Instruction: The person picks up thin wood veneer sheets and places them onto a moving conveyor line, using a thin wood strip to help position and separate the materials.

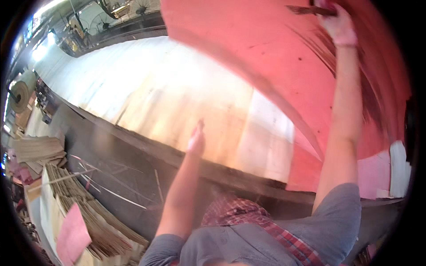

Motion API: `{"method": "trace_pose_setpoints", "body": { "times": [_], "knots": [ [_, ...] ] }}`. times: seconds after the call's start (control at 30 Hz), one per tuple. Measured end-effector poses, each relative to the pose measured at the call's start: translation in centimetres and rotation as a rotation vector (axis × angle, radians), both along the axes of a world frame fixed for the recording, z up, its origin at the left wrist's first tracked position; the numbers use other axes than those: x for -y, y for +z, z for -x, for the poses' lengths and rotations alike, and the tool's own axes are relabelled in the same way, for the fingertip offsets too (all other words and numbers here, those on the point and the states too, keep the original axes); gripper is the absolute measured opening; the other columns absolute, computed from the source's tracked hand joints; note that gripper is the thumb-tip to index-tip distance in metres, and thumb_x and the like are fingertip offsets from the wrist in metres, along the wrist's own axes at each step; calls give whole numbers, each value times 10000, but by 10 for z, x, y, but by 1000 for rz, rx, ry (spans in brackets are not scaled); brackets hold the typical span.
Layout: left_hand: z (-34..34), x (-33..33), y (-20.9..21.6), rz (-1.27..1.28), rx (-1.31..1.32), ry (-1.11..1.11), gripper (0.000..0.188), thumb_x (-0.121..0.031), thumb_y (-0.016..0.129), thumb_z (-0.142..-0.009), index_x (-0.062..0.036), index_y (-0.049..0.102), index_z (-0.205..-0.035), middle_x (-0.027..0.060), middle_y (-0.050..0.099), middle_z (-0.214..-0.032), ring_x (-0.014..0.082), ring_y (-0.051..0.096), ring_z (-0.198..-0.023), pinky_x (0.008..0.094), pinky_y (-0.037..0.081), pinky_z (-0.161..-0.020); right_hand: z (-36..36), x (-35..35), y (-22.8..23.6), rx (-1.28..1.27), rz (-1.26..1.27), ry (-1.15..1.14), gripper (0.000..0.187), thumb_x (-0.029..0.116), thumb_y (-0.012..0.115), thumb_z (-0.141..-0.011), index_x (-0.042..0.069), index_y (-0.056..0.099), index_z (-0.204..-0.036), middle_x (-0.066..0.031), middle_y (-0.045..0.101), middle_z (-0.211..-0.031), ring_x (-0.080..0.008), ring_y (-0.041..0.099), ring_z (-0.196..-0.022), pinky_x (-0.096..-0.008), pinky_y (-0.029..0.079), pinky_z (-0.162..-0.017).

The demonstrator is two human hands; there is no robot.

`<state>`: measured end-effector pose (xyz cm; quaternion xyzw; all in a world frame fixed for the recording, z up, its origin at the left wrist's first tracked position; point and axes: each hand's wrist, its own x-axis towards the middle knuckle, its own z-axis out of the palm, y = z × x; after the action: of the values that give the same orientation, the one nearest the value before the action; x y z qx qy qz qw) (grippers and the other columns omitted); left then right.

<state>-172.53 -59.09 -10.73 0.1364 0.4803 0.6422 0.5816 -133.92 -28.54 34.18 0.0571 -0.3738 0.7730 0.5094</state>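
My right hand (339, 26) reaches far out at the upper right, over a large pink-red sheet (248, 40). It is closed on a dark brown flat piece (306, 9) with a ragged end; its exact kind is unclear. Dark streaks or splits (319, 53) mark the sheet beside my right wrist. The sheet's curved edge lies across pale wood veneer (208, 106) on a long worktable. Slightly blurred, my left hand (197, 138) hovers at or just above the veneer near the table's front edge. Its fingers are stretched out, and nothing shows in it.
On the floor at lower left, stacked veneer sheets (93, 208) stand with a pink piece (73, 232) against them. Thin strips (111, 197) litter the floor. A large roll (22, 91) sits at far left. White sheets (399, 170) lie at the right edge.
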Motion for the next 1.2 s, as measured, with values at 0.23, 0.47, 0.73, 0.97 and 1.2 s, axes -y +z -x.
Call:
{"method": "trace_pose_setpoints", "body": {
  "times": [0.23, 0.47, 0.73, 0.97, 1.2],
  "knots": [
    [117, -48, -38, 183, -8, 217, 783, -628, 556, -767, -245, 284, -1394, -8, 158, -1456, 124, 365, -1145, 258, 272, -975, 282, -103, -160, 449, -120, -183, 291, 276, 459, -902, 17, 510, -1026, -110, 574, -967, -212, 554, -809, -382, 458, -757],
    [231, 33, -124, 71, -14, 338, 577, -495, 513, -861, -134, 415, -1301, 29, 401, -1361, 146, 413, -1189, 296, 301, -999, 263, 120, -435, 865, 450, -173, 360, 372, 457, -907, 37, 572, -969, -80, 614, -864, -181, 570, -657, -306, 468, -570],
    [265, 142, -43, 844, -132, -505, 583, -567, 528, -814, -37, 547, -1056, 132, 626, -826, 248, 619, -674, 395, 527, -628, 96, 238, -508, 812, 1182, -755, 452, 449, 505, -861, 18, 508, -994, -79, 575, -921, -156, 528, -768, -324, 469, -663],
    [230, 191, -82, 323, 644, 191, 569, -484, 525, -841, -122, 436, -1270, 52, 491, -1237, 202, 488, -1064, 365, 401, -912, 91, 132, -541, 677, 1199, -726, 371, 435, 546, -836, 79, 443, -839, -41, 470, -780, -188, 509, -746, -327, 464, -689],
    [217, 160, -10, 109, 109, 671, 532, -342, 560, -858, -43, 402, -1268, 119, 495, -1210, 278, 491, -1093, 436, 449, -898, 90, 109, -500, 901, 1083, -577, 413, 319, 606, -797, 121, 469, -1133, -47, 499, -941, -184, 500, -799, -327, 470, -749]
  ]
}}
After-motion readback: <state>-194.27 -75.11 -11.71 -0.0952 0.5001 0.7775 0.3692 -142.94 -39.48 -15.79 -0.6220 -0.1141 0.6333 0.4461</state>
